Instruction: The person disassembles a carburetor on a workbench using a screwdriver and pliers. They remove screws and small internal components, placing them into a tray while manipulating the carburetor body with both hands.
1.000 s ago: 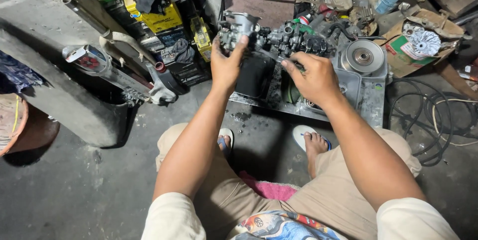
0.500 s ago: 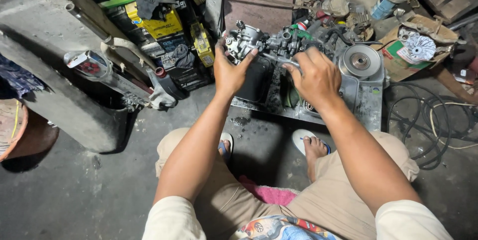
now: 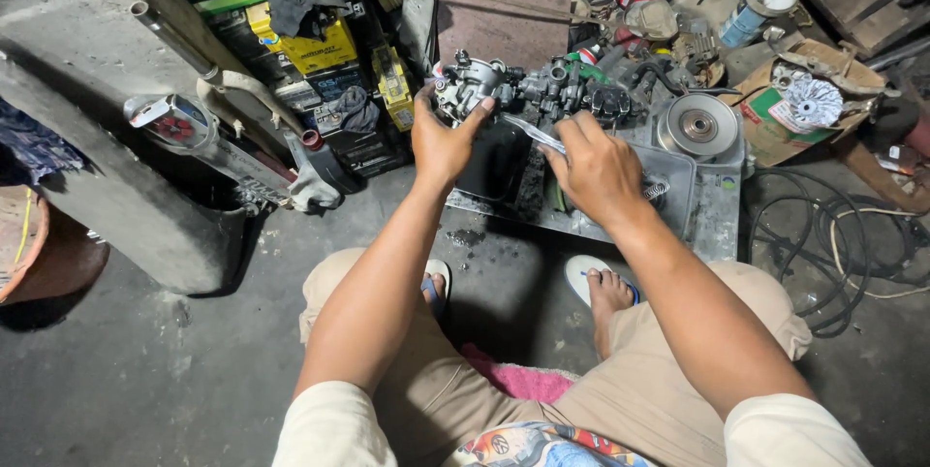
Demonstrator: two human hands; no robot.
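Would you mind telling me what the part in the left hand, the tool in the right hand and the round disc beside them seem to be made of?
Part: likely cast metal, dull grey, knobbly with fittings. Tool: probably steel, a slim bright strip that glints. Disc: metal, smooth pale grey with turned rings around a hub.

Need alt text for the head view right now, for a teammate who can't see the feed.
Seen from above, a seated person's left hand grips a grey metal carburetor-like part while the right hand holds a slim metal tool pointed toward it, over a metal tray. Cluttered parts, a round pulley and black cables surround them on the concrete floor.
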